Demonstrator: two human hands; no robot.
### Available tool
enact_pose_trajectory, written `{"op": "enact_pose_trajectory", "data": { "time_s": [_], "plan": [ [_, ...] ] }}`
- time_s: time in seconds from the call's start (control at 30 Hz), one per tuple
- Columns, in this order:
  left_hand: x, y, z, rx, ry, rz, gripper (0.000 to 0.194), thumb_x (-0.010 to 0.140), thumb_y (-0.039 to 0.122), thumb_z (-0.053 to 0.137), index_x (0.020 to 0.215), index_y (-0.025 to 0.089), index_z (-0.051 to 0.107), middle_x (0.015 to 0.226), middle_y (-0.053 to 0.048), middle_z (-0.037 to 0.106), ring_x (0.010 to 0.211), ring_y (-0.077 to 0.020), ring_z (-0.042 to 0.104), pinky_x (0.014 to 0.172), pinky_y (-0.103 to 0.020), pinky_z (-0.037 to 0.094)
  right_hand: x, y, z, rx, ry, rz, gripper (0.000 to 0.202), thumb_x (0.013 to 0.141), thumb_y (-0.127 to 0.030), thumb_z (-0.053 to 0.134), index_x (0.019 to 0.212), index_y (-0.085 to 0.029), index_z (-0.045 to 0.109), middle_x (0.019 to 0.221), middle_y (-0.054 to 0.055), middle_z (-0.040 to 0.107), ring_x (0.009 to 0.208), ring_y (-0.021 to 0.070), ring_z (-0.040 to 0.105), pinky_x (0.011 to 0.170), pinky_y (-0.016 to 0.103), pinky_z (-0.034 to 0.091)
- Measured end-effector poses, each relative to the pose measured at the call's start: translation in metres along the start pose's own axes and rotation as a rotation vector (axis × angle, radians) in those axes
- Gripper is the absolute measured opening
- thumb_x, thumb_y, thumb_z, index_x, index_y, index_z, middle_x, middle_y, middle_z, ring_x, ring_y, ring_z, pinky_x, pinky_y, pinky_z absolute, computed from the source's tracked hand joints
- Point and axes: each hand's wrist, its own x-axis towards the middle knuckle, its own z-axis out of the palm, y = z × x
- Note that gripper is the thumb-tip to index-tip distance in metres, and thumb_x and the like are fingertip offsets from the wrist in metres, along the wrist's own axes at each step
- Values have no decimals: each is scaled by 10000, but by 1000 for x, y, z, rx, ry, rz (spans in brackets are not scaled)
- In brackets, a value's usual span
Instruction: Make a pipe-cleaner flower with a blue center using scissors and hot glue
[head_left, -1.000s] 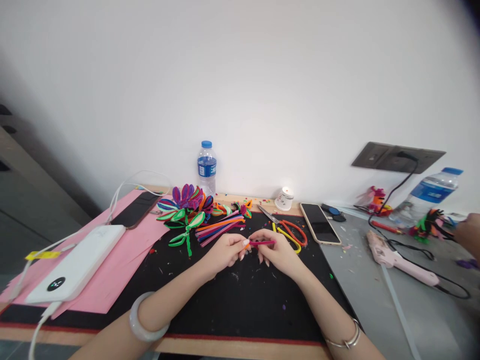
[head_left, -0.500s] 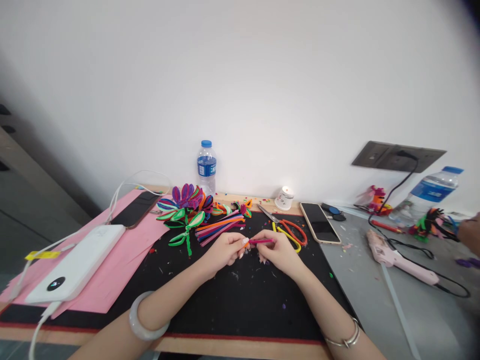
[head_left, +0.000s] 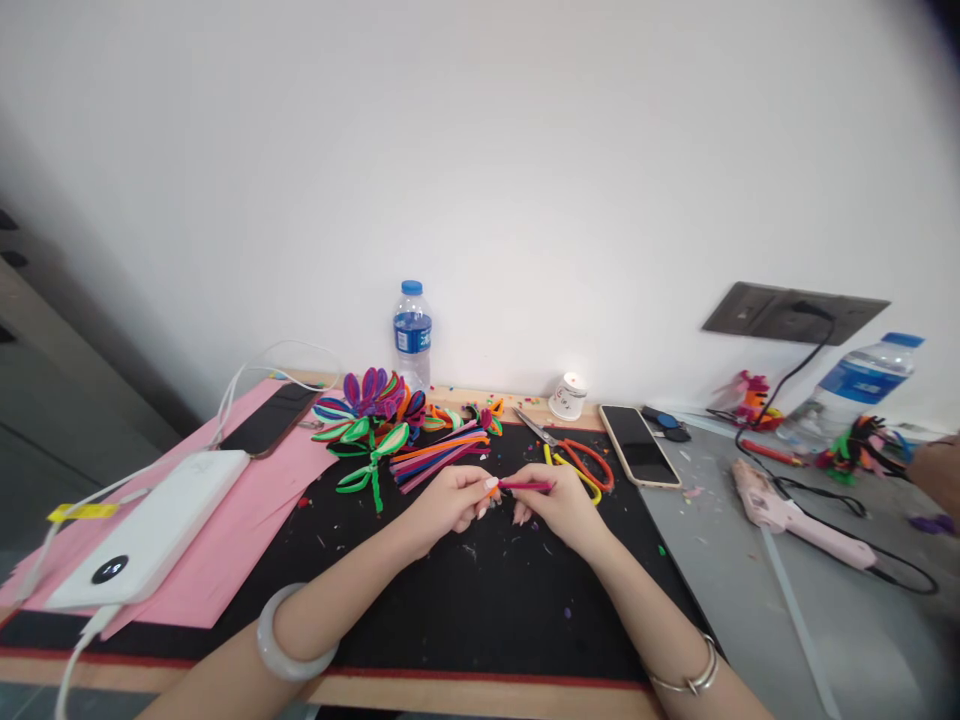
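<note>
Magenta strip (head_left: 531, 486), pinched by right hand (head_left: 561, 503), inward of tabletop's front edge (head_left: 480, 691). Orange piece (head_left: 493, 491), pinched by left hand (head_left: 448, 507). Handling: grips close together, pressure light.

A plain pale wall (head_left: 480, 180) bearing a dark socket panel (head_left: 757, 312) rises behind a wood-edged table (head_left: 450, 690).

The wall (head_left: 480, 150) was white, the mat (head_left: 465, 610) black with a red edge. The held stem (head_left: 531, 486) was magenta; the bundle (head_left: 441, 458) was striped orange, pink, purple and blue. The flower (head_left: 366, 392) mixed purple with red, and the leaves (head_left: 369, 478) were bright green with paler green centres. The scissors (head_left: 586, 466) showed orange and yellow at the handles. The paper (head_left: 247, 520) was pink, the power bank (head_left: 161, 525) white with a black oval, the glue gun (head_left: 810, 530) pale pink.
</note>
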Motion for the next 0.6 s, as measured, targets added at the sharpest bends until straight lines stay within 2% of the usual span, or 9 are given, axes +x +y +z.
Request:
{"op": "enact_pose_trajectory", "data": {
  "time_s": [0.13, 0.3, 0.6],
  "plan": [
    [0, -3, -1, 26, -42, -9, 293, 764, 405, 507, 687, 123, 522, 471, 68, 408, 315, -4, 178, 337, -187, 85, 1, 6, -2, -68, 26, -33, 137, 725, -250, 581, 756, -142, 659, 521, -3, 601, 384, 84, 488, 392, 198, 369],
    [-1, -4, -4, 46, -107, -31, 285, 771, 393, 500, 777, 114, 560, 529, 56, 436, 338, -4, 195, 354, -193, 88, 4, 7, -4, -151, 27, -126, 116, 714, -236, 603, 687, -140, 662, 637, 36, 648, 547, 121, 555, 499, 217, 404],
    [-2, -1, -7, -3, -181, -51, 285, 770, 378, 519, 824, 103, 573, 585, 43, 443, 388, -9, 191, 378, -195, 102, 5, 4, -5, -79, 9, -134, 118, 730, -230, 587, 671, -136, 629, 615, 26, 627, 546, 119, 559, 520, 224, 416]
  ]
}}
